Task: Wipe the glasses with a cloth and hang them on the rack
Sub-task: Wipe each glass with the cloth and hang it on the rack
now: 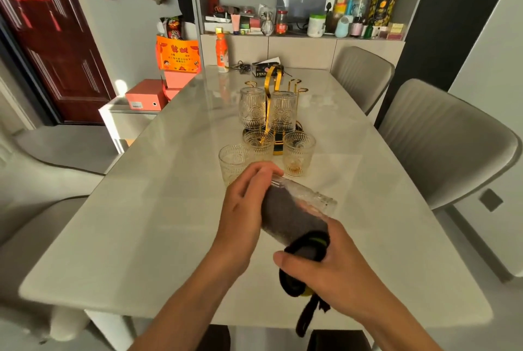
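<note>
Wiping the inside of a glass, with the rack straight ahead of us.

Our left hand (243,209) curls round the base end of a glass (300,209) held on its side above the near half of the bench (141,223), its long axis running from near-left to far-right. Our right hand (334,268) grips a dark cloth (294,217) stuffed into the glass. The rack (273,87) stands beyond, along the bench's middle, nearer the left hand; two glasses hang on it upside down, and three more stand upright before it, one holding what looks like a brownish trace. We judge hanging comes next.
</note>
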Available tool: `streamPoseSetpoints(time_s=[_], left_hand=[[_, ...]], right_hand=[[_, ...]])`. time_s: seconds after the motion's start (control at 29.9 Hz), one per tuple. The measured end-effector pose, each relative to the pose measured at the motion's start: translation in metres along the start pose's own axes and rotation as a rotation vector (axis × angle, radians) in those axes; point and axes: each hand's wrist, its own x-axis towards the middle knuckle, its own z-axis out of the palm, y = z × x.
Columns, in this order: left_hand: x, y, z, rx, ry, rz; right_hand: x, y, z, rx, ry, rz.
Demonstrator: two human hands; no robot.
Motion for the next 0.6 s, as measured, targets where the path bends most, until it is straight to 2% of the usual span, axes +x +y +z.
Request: streamPoseSetpoints(time_s=[0.07, 0.1, 0.13, 0.23, 0.27, 0.3, 0.37, 0.4, 0.43, 0.47, 0.53, 0.57, 0.6], left_hand=[[0.008, 0.007, -0.002, 0.038, -0.131, -0.235], [0.006, 0.004, -0.004, 0.031, -0.159, -0.254], [0.003, 0.001, -0.004, 0.022, -0.165, -0.187], [-0.016, -0.007, -0.007, -0.073, -0.117, 0.194], [-0.018, -0.008, -0.008, -0.093, -0.099, 0.249], [-0.014, -0.007, -0.007, -0.093, -0.074, 0.233], [0.0, -0.002, -0.002, -0.033, -0.061, 0.024], [0.006, -0.001, -0.003, -0.004, -0.103, -0.101], [0.007, -0.001, -0.004, 0.009, -0.123, -0.146], [0.005, -0.003, -0.005, 0.019, -0.124, -0.089], [-0.004, -0.011, -0.009, -0.035, -0.11, 0.164], [-0.009, -0.012, -0.01, -0.083, -0.106, 0.23], [-0.009, -0.011, -0.01, -0.122, -0.093, 0.225]], right_hand=[[0.0, -0.002, 0.0, -0.141, -0.014, -0.068], [-0.002, -0.002, -0.001, -0.149, 0.004, -0.078], [-0.003, 0.001, -0.004, -0.078, 0.02, -0.066], [-0.012, -0.003, -0.005, 0.478, -0.073, 0.081], [-0.014, -0.002, -0.005, 0.5, -0.092, 0.058], [-0.012, -0.003, -0.003, 0.385, -0.095, 0.01], [-0.006, -0.004, 0.001, -0.003, -0.049, -0.136], [-0.002, -0.006, 0.001, -0.086, -0.023, -0.158], [-0.002, -0.006, 0.001, -0.115, 0.012, -0.168], [-0.001, -0.004, 0.001, -0.058, 0.029, -0.151], [-0.004, -0.004, -0.001, 0.343, -0.026, -0.001], [-0.006, -0.004, -0.001, 0.493, -0.074, 0.038], [-0.007, -0.004, 0.0, 0.491, -0.111, 0.002]])
